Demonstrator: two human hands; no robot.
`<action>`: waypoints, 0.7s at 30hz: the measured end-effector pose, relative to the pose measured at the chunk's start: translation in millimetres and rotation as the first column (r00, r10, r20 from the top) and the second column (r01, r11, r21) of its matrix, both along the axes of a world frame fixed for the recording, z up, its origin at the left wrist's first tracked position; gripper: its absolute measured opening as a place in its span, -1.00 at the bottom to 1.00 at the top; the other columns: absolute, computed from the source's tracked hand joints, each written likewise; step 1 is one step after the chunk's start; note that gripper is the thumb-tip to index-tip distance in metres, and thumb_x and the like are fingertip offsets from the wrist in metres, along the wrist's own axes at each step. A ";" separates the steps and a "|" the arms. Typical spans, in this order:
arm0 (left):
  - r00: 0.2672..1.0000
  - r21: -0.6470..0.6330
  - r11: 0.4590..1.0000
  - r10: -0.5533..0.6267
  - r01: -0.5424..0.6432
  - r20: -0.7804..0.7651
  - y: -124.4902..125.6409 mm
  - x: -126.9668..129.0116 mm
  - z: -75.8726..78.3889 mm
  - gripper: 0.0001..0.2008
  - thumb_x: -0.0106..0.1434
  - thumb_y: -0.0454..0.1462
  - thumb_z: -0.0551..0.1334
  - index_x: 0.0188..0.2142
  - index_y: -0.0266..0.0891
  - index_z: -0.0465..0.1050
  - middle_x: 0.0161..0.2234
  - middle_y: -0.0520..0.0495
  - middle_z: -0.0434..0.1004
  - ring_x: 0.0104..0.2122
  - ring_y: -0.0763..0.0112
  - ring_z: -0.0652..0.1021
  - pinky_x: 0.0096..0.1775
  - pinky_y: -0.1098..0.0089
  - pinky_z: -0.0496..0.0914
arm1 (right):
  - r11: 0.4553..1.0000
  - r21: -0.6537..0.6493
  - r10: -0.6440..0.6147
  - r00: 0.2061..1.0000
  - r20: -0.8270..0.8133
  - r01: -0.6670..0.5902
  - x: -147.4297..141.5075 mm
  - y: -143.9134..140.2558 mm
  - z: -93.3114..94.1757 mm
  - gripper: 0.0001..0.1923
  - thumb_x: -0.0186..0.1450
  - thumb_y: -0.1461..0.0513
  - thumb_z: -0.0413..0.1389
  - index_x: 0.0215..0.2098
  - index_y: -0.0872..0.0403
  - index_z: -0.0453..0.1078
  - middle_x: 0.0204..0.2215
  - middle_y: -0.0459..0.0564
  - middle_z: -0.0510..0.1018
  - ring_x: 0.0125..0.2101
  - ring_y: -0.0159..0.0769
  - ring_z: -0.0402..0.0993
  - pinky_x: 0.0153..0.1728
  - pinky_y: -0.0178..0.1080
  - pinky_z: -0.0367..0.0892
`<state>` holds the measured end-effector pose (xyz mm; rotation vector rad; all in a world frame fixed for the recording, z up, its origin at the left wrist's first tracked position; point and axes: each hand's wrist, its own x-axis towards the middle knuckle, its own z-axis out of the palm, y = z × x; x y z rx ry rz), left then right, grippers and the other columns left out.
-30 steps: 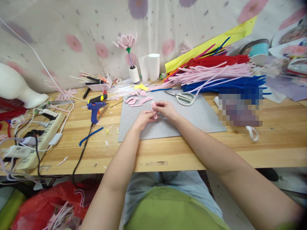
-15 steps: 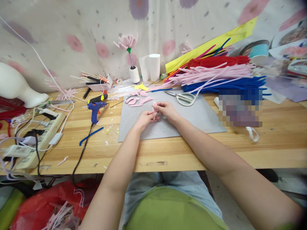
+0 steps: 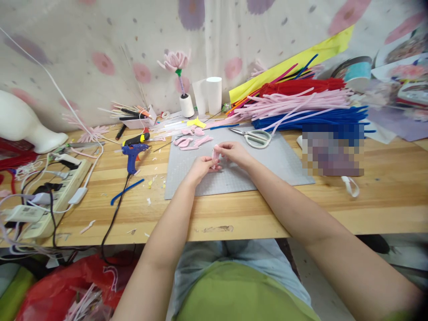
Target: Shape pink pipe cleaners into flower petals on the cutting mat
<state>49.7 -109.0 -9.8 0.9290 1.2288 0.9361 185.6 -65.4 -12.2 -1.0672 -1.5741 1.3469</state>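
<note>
Above the grey cutting mat, my left hand and my right hand meet around a short bent piece of pink pipe cleaner. Left fingers pinch its lower part, while the right fingertips grip it near the top. My fingers cover some of the piece. Several folded pink pipe cleaner petals lie on the mat just beyond my left hand. Scissors with pale handles rest at the mat's far edge, past my right hand.
A blue glue gun and a cut blue pipe cleaner lie left of the mat. Bundles of pink and blue pipe cleaners are piled at the back right. A pink flower stands upright behind. Power strip and cables occupy the left.
Both hands stay together on the pink piece, which now shows slightly more upright between the fingers. The whole view has shifted a little; nothing else on the table has moved.
</note>
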 end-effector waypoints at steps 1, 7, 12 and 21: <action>1.000 -0.002 1.000 -0.004 0.004 -0.014 0.1 -0.8 -0.2 -0.88 0.03 -0.35 0.29 -0.54 -0.41 0.41 -0.56 -0.03 0.45 -0.57 0.53 0.48 -0.21 0.23 0.42 | 1.000 -0.012 0.028 1.000 -0.012 -0.028 2.6 0.8 1.1 -0.67 0.03 0.01 0.15 -0.54 0.14 0.40 -0.69 -0.15 0.32 -0.64 -0.51 0.14 -0.61 -0.38 0.08; 0.994 -0.011 0.996 -0.086 0.085 -0.069 1.4 -5.3 -2.2 -0.84 -0.02 -0.31 0.32 -0.58 -0.40 0.42 -0.50 -0.10 0.50 -0.58 0.55 0.46 -0.23 0.25 0.43 | 0.987 0.041 0.158 0.987 -0.005 -0.158 17.0 7.1 5.6 -0.71 0.02 0.06 0.17 -0.50 0.15 0.38 -0.64 -0.14 0.36 -0.62 -0.51 0.21 -0.60 -0.38 0.11; 0.994 -0.003 0.997 -0.083 0.083 -0.075 0.5 -2.4 -3.3 -0.84 -0.03 -0.29 0.33 -0.53 -0.40 0.44 -0.52 -0.08 0.50 -0.56 0.54 0.48 -0.27 0.31 0.44 | 0.994 0.086 0.071 0.997 0.008 -0.071 14.7 6.1 5.7 -0.73 0.01 0.09 0.18 -0.61 0.14 0.33 -0.72 -0.16 0.31 -0.67 -0.53 0.16 -0.63 -0.38 0.07; 0.997 0.018 0.997 -0.074 0.074 -0.001 -0.3 -2.6 -0.8 -0.84 0.03 -0.29 0.30 -0.46 -0.42 0.46 -0.52 -0.05 0.47 -0.53 0.53 0.49 -0.29 0.32 0.46 | 0.977 -0.137 -0.199 0.934 -0.297 0.165 -10.7 -0.6 -4.7 -0.72 -0.05 0.11 0.20 -0.66 0.10 0.24 -0.71 -0.16 0.31 -0.68 -0.53 0.18 -0.61 -0.38 0.12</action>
